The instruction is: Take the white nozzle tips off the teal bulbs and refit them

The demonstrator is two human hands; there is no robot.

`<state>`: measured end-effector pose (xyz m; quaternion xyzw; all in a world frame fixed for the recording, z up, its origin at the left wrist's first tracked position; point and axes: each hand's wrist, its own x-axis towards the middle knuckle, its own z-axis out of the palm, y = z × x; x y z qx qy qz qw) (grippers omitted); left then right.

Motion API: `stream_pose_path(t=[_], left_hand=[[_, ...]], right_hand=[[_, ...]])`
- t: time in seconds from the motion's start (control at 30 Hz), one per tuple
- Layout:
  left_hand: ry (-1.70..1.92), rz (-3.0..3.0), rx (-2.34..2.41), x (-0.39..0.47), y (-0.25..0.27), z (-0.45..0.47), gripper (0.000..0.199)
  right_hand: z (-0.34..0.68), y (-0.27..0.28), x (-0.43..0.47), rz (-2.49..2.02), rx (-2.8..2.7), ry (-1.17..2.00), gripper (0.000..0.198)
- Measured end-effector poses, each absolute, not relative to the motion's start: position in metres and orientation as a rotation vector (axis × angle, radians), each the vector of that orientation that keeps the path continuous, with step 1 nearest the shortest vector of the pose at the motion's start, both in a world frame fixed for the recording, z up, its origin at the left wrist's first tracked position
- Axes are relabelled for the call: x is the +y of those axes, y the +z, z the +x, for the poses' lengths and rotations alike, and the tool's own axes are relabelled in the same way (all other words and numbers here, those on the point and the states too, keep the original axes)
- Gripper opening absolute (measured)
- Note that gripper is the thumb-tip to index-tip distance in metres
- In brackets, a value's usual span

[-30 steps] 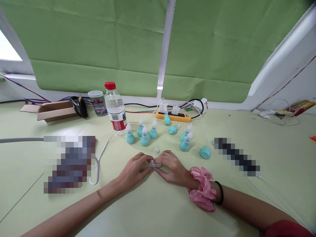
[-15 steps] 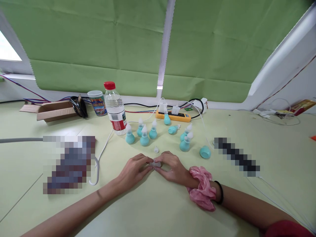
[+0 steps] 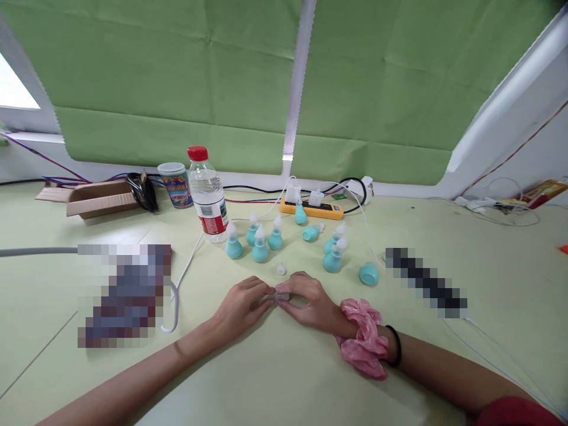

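My left hand (image 3: 244, 305) and my right hand (image 3: 310, 300) meet fingertip to fingertip just above the table. Both are closed in a pinch on one small translucent plastic part (image 3: 283, 296), mostly covered by the fingers. Just beyond them stands a small white tip (image 3: 281, 269). Several teal squeeze bulbs with clear nozzles, like nasal aspirators, are grouped behind, one of them an upright bulb (image 3: 260, 251). Another bulb (image 3: 310, 233) lies on its side. To the right of my right hand rests a teal bulb without a nozzle (image 3: 368, 274).
A red-capped water bottle (image 3: 208, 204), a printed tub (image 3: 175, 186) and an open cardboard box (image 3: 104, 199) stand at the back left. A yellow power strip (image 3: 310, 209) with plugs lies behind the bulbs. Blurred objects flank both sides, with a white cable (image 3: 189, 263) at left.
The fingertips have drawn slightly closer together, and less of the translucent part shows between them. The bulbs and other objects have stayed where they were.
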<state>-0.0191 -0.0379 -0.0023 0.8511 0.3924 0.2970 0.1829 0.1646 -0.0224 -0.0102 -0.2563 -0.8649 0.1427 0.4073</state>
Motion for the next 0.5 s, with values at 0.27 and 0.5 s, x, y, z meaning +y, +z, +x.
stream_pose_path(t=[0.27, 0.5], left_hand=[[0.813, 2.394, 1.142, -0.0388, 0.0014, -0.018, 0.019], [0.813, 2.52, 1.051, -0.0385, -0.0004, -0.0178, 0.017]], right_hand=[[0.1648, -0.0081, -0.0238, -0.737, -2.182, 0.317, 0.013], [0.1649, -0.0111, -0.022, -0.7, -2.189, 0.362, 0.017]])
